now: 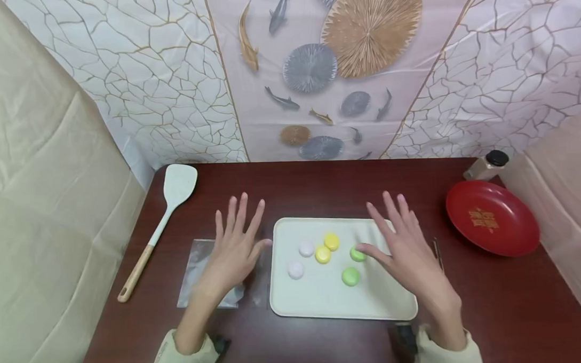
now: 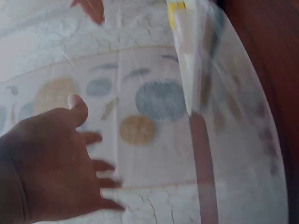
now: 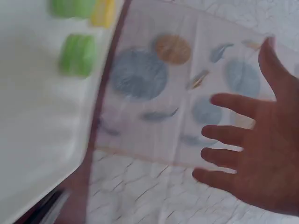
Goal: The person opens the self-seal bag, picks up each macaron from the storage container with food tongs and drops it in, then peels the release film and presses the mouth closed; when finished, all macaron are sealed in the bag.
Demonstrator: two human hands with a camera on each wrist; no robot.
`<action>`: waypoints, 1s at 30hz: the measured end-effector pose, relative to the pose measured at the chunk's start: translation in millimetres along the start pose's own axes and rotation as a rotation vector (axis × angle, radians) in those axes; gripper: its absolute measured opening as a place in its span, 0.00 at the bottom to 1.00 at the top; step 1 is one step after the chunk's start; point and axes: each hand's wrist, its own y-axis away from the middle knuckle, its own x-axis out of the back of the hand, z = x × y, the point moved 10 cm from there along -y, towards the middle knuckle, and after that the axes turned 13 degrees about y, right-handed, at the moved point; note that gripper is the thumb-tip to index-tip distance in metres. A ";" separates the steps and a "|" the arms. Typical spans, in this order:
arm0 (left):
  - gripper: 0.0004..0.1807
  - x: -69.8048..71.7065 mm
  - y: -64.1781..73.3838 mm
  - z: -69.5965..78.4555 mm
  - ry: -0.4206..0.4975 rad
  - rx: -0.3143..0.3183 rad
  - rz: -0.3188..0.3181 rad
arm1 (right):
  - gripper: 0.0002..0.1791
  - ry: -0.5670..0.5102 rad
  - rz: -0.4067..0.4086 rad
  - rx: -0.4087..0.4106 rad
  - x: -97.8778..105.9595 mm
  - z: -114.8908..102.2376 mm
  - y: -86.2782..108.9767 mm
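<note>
My left hand (image 1: 233, 258) hovers with fingers spread between a clear plastic bag (image 1: 195, 267) and a cream tray (image 1: 333, 303). Nothing is in its grasp; the left wrist view shows that hand (image 2: 53, 161) bare too. Over the tray's right side my right hand (image 1: 410, 255) is spread and holds nothing, its thumb overlapping a green macaron (image 1: 356, 254) in the head view. On the tray lie a second green macaron (image 1: 350, 276), yellow macarons (image 1: 331, 241) and pale lilac macarons (image 1: 295, 270). In the right wrist view, a green macaron (image 3: 78, 55) shows its layered edge.
A white spatula (image 1: 177, 186) with a wooden handle lies at the left. To the right are a red plate (image 1: 508, 222) with gold markings and a black-lidded jar (image 1: 484, 167). A thin dark object (image 1: 438, 252) lies partly behind my right hand. Patterned cloth (image 1: 181, 84) hangs behind the table.
</note>
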 end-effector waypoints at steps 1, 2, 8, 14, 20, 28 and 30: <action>0.45 -1.6 3.7 -1.7 0.009 -0.021 -0.016 | 0.49 -0.006 0.022 -0.034 -0.3 8.9 6.4; 0.44 -3.0 8.6 -4.0 0.015 -0.043 -0.032 | 0.47 -0.005 0.044 -0.070 -1.6 19.4 14.1; 0.38 -22.4 46.4 -24.4 0.014 -0.153 -0.069 | 0.44 0.057 -0.091 -0.304 -34.3 97.3 69.5; 0.40 -47.9 64.9 -47.0 0.086 -0.131 -0.101 | 0.61 0.078 -0.422 -0.405 -76.5 136.1 106.4; 0.38 -57.1 68.5 -57.4 0.135 -0.135 -0.082 | 0.67 0.071 -0.532 -0.417 -99.2 135.8 110.5; 0.33 -67.1 69.3 -61.8 -0.047 -0.236 0.067 | 0.70 0.048 -0.454 -0.347 -150.0 198.4 116.0; 0.33 -65.4 68.2 -59.8 -0.066 -0.257 0.103 | 0.69 0.042 -0.415 -0.317 -149.2 202.8 116.5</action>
